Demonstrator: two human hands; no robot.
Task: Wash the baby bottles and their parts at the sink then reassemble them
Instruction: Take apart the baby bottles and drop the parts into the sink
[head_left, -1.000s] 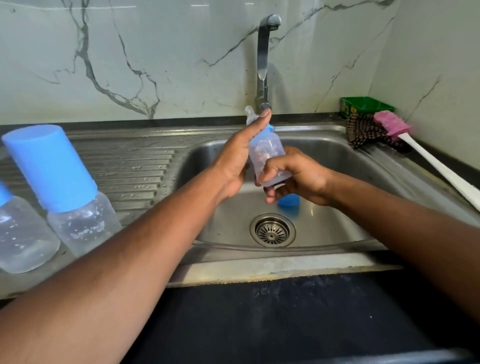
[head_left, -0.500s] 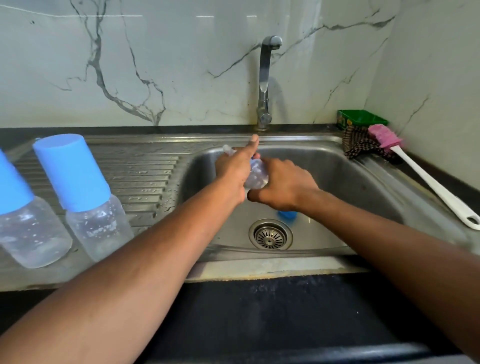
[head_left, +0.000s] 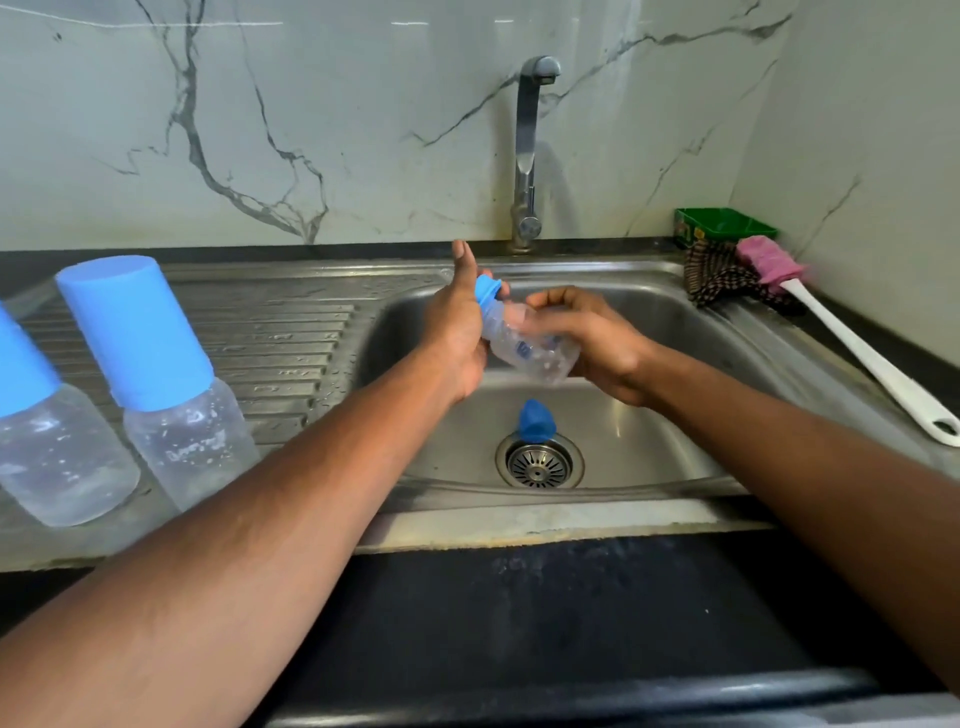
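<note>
Holding 1 clear bottle (head_left: 530, 348) tilted over the sink (head_left: 649, 415): right hand (head_left: 587, 343) is gripping its body, left hand (head_left: 457, 322), fingers straight, is pressing the blue collar (head_left: 488, 291), likely so drips fall in. 2 capped bottles (head_left: 166, 384) are standing on the drainboard (head_left: 291, 338).

We see an evenly lit, fairly bright scene with soft light from above. The marble wall (head_left: 363, 130) carries faint streaks of glare near its top, and the tap (head_left: 527, 156) throws a soft shadow to its right. The sink (head_left: 649, 415) shows dull reflections. The counter front (head_left: 571, 623) lies dark. Wide-angle distortion bends the edges, swelling the capped bottles (head_left: 156, 384) at left. Motion blur smears the right hand (head_left: 587, 338) and its bottle (head_left: 524, 343); the rest is reasonably sharp.
</note>
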